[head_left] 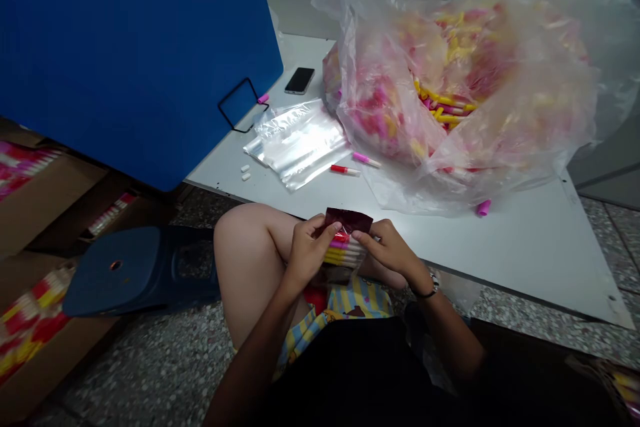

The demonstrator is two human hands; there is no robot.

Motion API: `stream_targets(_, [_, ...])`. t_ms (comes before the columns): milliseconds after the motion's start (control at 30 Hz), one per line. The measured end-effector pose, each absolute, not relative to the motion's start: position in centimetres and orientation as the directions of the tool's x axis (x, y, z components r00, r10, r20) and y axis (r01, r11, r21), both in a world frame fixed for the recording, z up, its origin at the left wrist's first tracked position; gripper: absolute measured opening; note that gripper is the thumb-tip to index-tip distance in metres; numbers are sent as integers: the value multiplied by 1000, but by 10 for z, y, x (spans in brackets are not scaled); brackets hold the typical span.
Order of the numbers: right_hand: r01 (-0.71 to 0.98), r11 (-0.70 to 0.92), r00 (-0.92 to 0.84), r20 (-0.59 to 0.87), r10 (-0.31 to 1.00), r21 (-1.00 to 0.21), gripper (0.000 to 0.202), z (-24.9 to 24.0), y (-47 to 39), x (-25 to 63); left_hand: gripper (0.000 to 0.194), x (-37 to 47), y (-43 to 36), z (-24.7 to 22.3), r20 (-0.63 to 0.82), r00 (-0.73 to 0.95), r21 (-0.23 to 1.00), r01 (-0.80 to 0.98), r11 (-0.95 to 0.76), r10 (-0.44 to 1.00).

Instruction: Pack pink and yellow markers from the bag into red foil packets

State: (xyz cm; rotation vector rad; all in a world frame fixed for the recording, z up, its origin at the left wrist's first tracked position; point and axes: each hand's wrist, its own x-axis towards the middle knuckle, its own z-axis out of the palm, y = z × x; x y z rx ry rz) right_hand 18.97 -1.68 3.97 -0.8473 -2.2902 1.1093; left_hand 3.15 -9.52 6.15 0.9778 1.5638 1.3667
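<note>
Over my lap, my left hand (313, 247) and my right hand (390, 247) pinch the two sides of a small packet (345, 255). Several red, pink and yellow pens with whitish ends lie side by side in it, and its upper flap is dark maroon. Both thumbs press near the red pen at the top. On the white table (520, 247) beyond my hands lie a red pen (345, 171), a pink pen (367, 160) and a stack of clear plastic sleeves (305, 143).
A big translucent bag (390, 107) of pens fills the table's back right. A phone (300, 81), a pink cap (483, 207) and a black wire stand (233, 107) are also there. Left are a blue panel (135, 47), a dark blue stool (115, 267) and cardboard boxes (55, 197).
</note>
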Motion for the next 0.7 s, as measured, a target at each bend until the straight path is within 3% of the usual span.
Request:
stream_targets(100, [314,443,-751,65,657,-840,60,40,-17,189,28,34,-96,59,-65,-418,992,70,104,906])
stream_targets(300, [320,564,-649,257,716,-762,60,38,-18,186,32,28,-98,56,-163,-251,986,-6,167,954])
stream_targets(533, [303,488,-758,103,644,-818,59,37,-16,189,26,30,-98,55,-55,-317,996,47,74,947])
stream_targets(700, [286,564,-697,235,677,-775,62,38,-17,184,29,32,-94,57,-109,-357,993,6,119,928])
